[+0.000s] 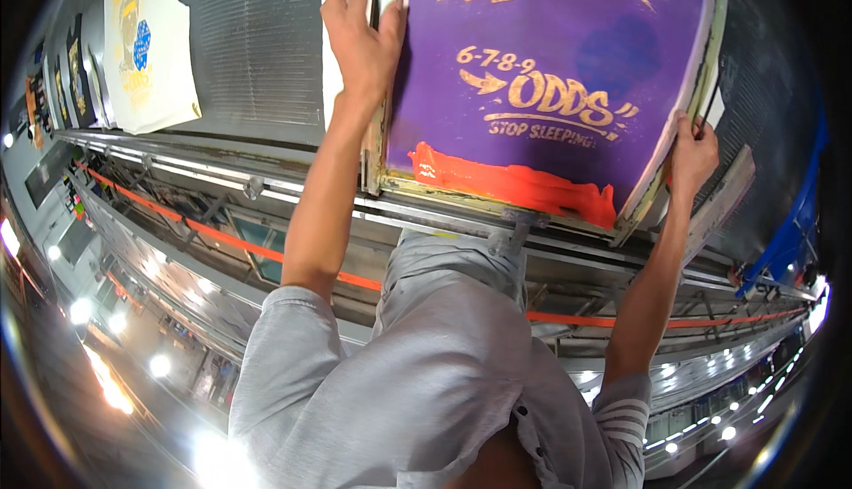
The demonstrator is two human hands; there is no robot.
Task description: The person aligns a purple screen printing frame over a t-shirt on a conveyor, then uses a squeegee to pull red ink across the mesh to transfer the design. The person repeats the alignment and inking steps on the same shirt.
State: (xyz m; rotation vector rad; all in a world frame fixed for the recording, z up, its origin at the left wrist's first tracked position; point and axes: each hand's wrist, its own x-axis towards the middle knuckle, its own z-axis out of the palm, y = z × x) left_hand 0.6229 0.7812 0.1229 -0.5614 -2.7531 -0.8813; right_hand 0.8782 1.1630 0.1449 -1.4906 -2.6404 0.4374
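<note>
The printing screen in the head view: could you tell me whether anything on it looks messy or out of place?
Yes. A thick, uneven band of orange-red ink lies smeared along the lower edge of the purple printing screen, ragged at its right end. The left hand and right hand grip the frame's sides.

Purple printing screen [550, 72], orange ink band; top centre.

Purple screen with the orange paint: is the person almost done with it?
Partly, it seems. Done: a printed pale shirt lies nearby, and orange ink sits along the purple screen at its lower edge. In hand: the left hand and right hand grip its two sides. Left: probably setting it down; how many prints remain can't be told.
</note>
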